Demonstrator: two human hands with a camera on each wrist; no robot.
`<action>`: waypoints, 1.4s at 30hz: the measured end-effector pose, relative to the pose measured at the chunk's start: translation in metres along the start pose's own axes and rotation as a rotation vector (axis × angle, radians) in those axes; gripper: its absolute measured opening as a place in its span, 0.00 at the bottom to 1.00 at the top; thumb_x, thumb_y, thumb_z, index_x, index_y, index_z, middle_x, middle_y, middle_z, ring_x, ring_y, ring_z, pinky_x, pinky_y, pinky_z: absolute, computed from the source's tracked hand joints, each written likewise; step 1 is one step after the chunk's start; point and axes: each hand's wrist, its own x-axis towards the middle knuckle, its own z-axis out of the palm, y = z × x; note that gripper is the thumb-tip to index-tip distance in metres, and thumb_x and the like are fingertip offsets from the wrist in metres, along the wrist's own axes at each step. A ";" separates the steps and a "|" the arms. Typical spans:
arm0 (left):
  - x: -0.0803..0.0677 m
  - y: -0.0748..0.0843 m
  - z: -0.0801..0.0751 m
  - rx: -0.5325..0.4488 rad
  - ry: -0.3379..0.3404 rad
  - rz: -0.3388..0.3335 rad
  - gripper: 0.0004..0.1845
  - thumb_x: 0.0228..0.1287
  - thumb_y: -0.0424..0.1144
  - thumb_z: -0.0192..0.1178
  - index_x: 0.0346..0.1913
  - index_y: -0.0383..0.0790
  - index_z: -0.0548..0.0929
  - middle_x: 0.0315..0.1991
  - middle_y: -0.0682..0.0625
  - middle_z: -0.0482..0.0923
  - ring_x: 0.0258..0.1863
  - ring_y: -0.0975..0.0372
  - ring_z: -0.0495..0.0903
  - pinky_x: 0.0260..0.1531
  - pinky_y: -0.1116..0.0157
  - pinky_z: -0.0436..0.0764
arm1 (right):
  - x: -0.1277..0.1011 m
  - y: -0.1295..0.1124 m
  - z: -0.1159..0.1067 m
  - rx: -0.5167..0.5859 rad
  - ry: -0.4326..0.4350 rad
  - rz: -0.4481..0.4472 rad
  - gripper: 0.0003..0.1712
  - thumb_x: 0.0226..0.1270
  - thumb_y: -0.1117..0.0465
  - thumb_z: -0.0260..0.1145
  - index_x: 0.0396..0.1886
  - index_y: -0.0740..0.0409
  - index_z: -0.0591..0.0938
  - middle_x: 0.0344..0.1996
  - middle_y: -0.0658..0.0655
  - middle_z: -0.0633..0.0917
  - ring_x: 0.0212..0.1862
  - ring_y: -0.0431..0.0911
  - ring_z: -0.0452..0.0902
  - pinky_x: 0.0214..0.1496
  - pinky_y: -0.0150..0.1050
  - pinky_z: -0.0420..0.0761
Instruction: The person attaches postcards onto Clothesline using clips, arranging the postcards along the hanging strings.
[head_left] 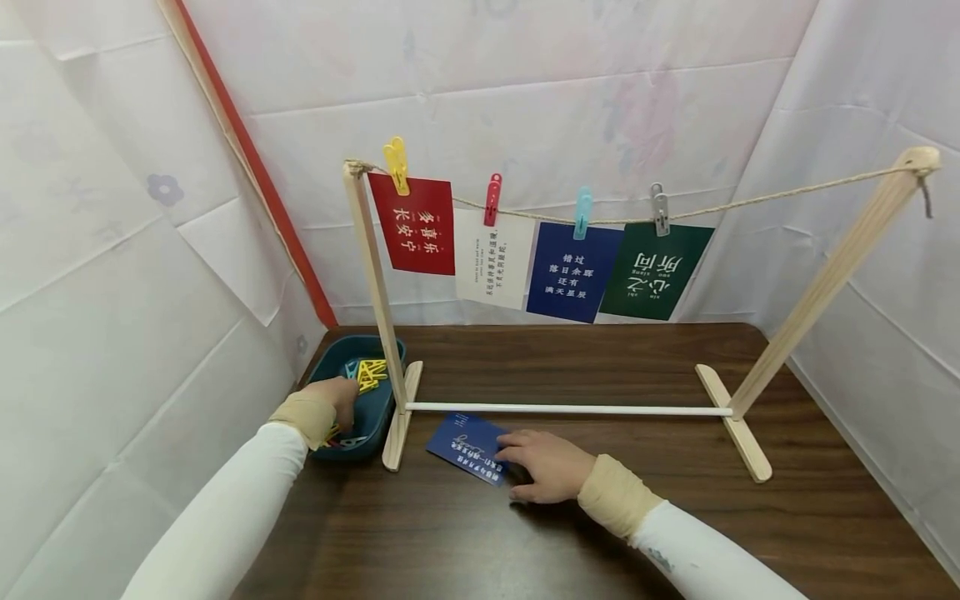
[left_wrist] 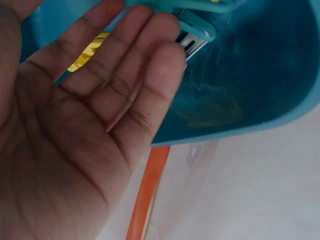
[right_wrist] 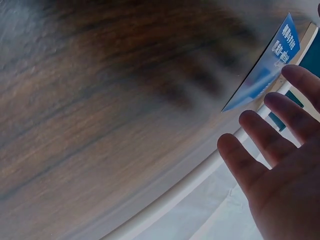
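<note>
Head view: right hand [head_left: 551, 467] flat on blue card [head_left: 467, 447]. Left wrist view: left hand [left_wrist: 85, 125] open, empty, inside teal tray [left_wrist: 260, 75].

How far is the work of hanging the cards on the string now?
Done: four cards already hang from the string, clipped with a yellow, a red, a blue and a grey peg. In hand: the left hand reaches into the teal tray of pegs, and the right hand touches a blue card lying on the table. Left: this card is not yet hung.
</note>
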 end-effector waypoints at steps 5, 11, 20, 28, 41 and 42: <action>-0.003 0.004 0.000 0.004 0.014 0.022 0.16 0.57 0.30 0.79 0.47 0.34 0.86 0.38 0.44 0.83 0.38 0.51 0.79 0.44 0.52 0.87 | 0.002 -0.002 0.002 -0.001 -0.023 0.009 0.33 0.69 0.48 0.76 0.70 0.57 0.84 0.74 0.62 0.80 0.77 0.62 0.74 0.79 0.54 0.75; -0.003 0.003 0.007 0.034 0.044 0.073 0.06 0.64 0.30 0.73 0.40 0.36 0.85 0.34 0.44 0.82 0.33 0.52 0.79 0.40 0.55 0.85 | 0.005 -0.003 0.004 -0.007 -0.040 0.002 0.32 0.69 0.48 0.75 0.70 0.55 0.84 0.74 0.62 0.81 0.77 0.60 0.75 0.79 0.53 0.75; 0.004 0.006 0.007 -0.043 0.041 0.088 0.08 0.64 0.31 0.70 0.44 0.33 0.86 0.36 0.44 0.83 0.35 0.53 0.81 0.42 0.55 0.86 | 0.008 -0.001 0.008 -0.030 -0.068 -0.001 0.31 0.69 0.47 0.75 0.69 0.53 0.85 0.73 0.58 0.82 0.76 0.54 0.77 0.78 0.51 0.76; 0.005 0.011 -0.005 -0.103 0.040 0.114 0.13 0.68 0.35 0.67 0.50 0.31 0.86 0.38 0.43 0.85 0.37 0.54 0.82 0.44 0.53 0.87 | 0.002 0.003 0.005 -0.007 -0.066 0.007 0.28 0.69 0.48 0.75 0.65 0.53 0.87 0.72 0.58 0.83 0.74 0.54 0.79 0.76 0.51 0.78; 0.000 0.008 -0.007 -0.159 0.092 0.128 0.15 0.74 0.38 0.64 0.56 0.31 0.85 0.44 0.42 0.85 0.40 0.53 0.82 0.43 0.54 0.86 | -0.017 0.016 0.000 0.031 -0.025 0.025 0.24 0.69 0.50 0.76 0.60 0.57 0.90 0.67 0.60 0.86 0.69 0.56 0.83 0.73 0.49 0.81; 0.000 0.007 -0.006 -0.158 0.097 0.131 0.16 0.75 0.38 0.63 0.57 0.30 0.85 0.46 0.41 0.85 0.41 0.52 0.82 0.44 0.53 0.86 | -0.019 0.017 0.000 0.032 -0.021 0.028 0.24 0.69 0.50 0.76 0.59 0.57 0.90 0.67 0.60 0.86 0.69 0.56 0.83 0.73 0.49 0.81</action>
